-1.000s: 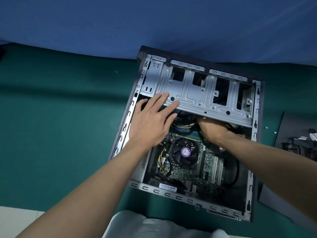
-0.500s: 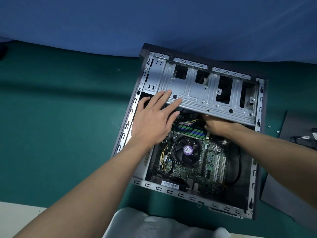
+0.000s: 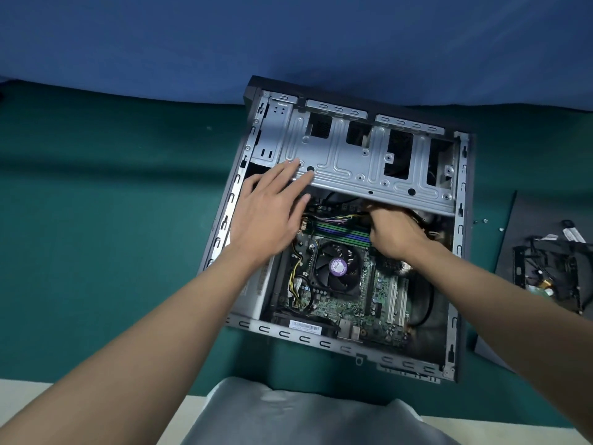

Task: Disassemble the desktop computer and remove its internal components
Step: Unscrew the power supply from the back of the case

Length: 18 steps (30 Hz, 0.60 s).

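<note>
– Can you see what the hands are doing in there?
– The left hand point(image 3: 269, 216) lies flat, fingers straight and spread, its fingertips point(image 3: 293, 168) resting on the near left corner of the drive cage point(image 3: 353, 162); it grips nothing. The right hand point(image 3: 394, 232) reaches in under the cage's front lip, and the metal hides its fingers, so I cannot tell whether they hold anything.
– And the computer case point(image 3: 321, 343) itself?
– On its side on the green mat point(image 3: 96, 220), open face up, directly beneath both palms. Beside the right knuckles, toward the left hand, sit the memory sticks point(image 3: 340, 232); nearer the wrists, the cooler fan point(image 3: 337, 268) on the motherboard point(image 3: 346, 303). Some coloured wires point(image 3: 337, 217) run between the two hands, toward where the right fingers vanish.
– So a plug, you reckon?
– My guess is a connector tucked under the cage. Wires are soft and will bend, but I'd take a plug by its plastic body, not the strands, and pull straight. The board is brittle and studded with small parts, so edges only. The cage is stiff sheet steel, its thin edges likely sharp on fingertips. The case looks heavy enough to stay put, and that flat left palm should steady it.
– What's out past the right wrist?
– A dark side panel point(image 3: 539, 213) with removed parts point(image 3: 552, 271) lying on it, well apart from the case
</note>
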{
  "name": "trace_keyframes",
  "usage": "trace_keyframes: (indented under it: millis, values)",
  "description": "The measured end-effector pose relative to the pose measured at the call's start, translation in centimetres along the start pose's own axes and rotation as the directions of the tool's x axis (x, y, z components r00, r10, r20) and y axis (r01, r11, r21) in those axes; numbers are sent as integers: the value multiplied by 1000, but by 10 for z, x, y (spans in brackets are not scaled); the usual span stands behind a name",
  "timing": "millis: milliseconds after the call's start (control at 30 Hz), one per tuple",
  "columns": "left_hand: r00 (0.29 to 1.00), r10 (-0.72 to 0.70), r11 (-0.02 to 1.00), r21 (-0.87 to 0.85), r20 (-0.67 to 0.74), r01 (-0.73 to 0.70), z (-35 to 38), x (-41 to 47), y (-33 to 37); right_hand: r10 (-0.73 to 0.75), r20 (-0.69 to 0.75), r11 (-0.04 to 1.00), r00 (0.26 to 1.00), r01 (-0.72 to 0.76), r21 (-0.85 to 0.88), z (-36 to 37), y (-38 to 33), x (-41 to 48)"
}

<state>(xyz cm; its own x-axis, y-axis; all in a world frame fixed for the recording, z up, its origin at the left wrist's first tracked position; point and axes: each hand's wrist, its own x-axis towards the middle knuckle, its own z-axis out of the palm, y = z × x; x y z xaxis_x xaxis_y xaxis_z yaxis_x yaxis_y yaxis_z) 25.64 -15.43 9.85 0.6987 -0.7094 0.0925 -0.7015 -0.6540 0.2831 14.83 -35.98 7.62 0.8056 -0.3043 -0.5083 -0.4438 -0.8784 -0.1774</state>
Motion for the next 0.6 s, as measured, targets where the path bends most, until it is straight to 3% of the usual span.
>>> trace_keyframes:
  millis: [100,167,267,367,433,600]
  values:
    - [996,-25,997,-79,-82,18,-7,-6,-4,-42,-177,995,983,58,85,5,-7,-11]
    - [994,-31,999,5,-104,32,-13,-11,-10,-100,-278,980,955,144,140,9,-14,-18]
    - [996,-54,992,107,-70,61,-19,-20,-15,-235,-348,956,907,281,86,13,-29,-22]
    - [997,-72,987,142,-39,77,-21,-30,-17,-385,-349,917,854,396,-42,19,-45,-21]
    - [997,-70,984,165,-24,73,-21,-36,-18,-409,-299,911,862,403,-85,21,-50,-17]
    - [998,-53,978,198,-32,58,-17,-40,-20,-461,-285,883,841,466,-51,19,-60,-17]
